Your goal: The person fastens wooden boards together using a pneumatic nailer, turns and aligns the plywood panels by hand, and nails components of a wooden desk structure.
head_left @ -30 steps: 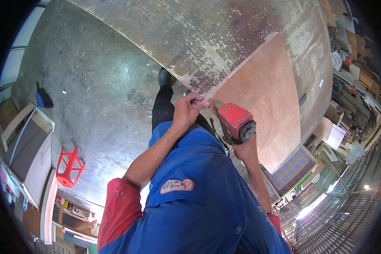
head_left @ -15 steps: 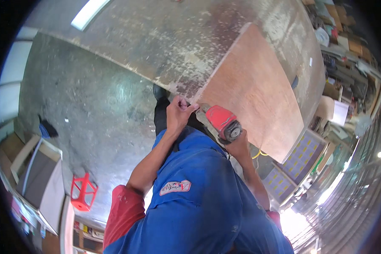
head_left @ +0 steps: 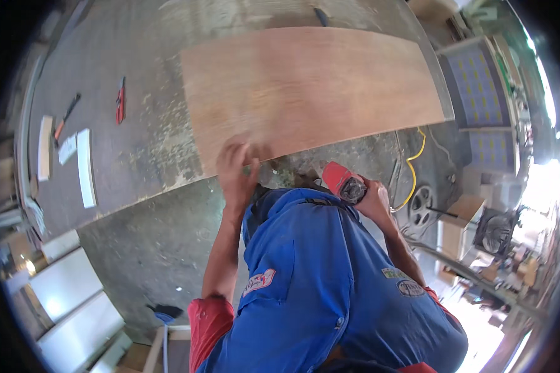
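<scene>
A reddish-brown plywood sheet [head_left: 317, 87] lies flat on a worn grey work table [head_left: 149, 143]. My left hand [head_left: 235, 166] is at the sheet's near left corner, slightly blurred, with thumb and fingers apart and nothing visible in them. In my right hand [head_left: 373, 202] is a red and black power drill [head_left: 345, 182], gripped close to my waist, just off the sheet's near edge. Its tip cannot be made out.
Red-handled pliers [head_left: 120, 102], a hammer [head_left: 66, 117] and white strips [head_left: 86, 168] lie on the table's left. A yellow hose [head_left: 413, 171] hangs at the right, near a wheel [head_left: 421, 202]. White panels [head_left: 68, 283] stand lower left.
My view has swung to the right. The left hand, pinched near the drill's front before, has opened over the sheet's corner. The drill has come away from the corner, toward my waist.
</scene>
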